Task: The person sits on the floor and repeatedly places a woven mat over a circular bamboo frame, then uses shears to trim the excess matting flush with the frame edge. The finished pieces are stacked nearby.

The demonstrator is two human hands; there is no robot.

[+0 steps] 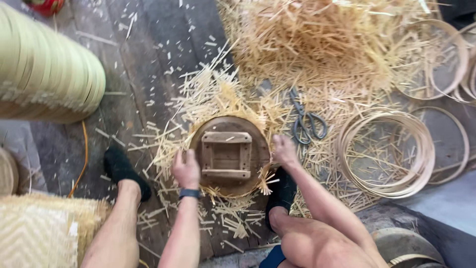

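Dark floor planks (148,64) are lying under a litter of pale bamboo offcuts, with a large heap of splints (317,39) piling up at top centre. Round wooden form (229,155) is sitting on the floor between the person's feet, a square wooden frame showing on its upper face and splint ends sticking out around its rim. Left hand (186,169) is resting against the form's left edge, fingers loosely curled, grip not clamped on anything that can be seen. Right hand (284,150) is pressing at the form's right edge, fingers bent downward; whether they are gripping the rim cannot be told. Scissors (305,119) are lying on the splints just right of the form, untouched. Bamboo hoops (386,154) are lying further right. Stack of pale rings (44,69) is lying on its side at upper left. Woven mat (39,233) is showing at lower left.
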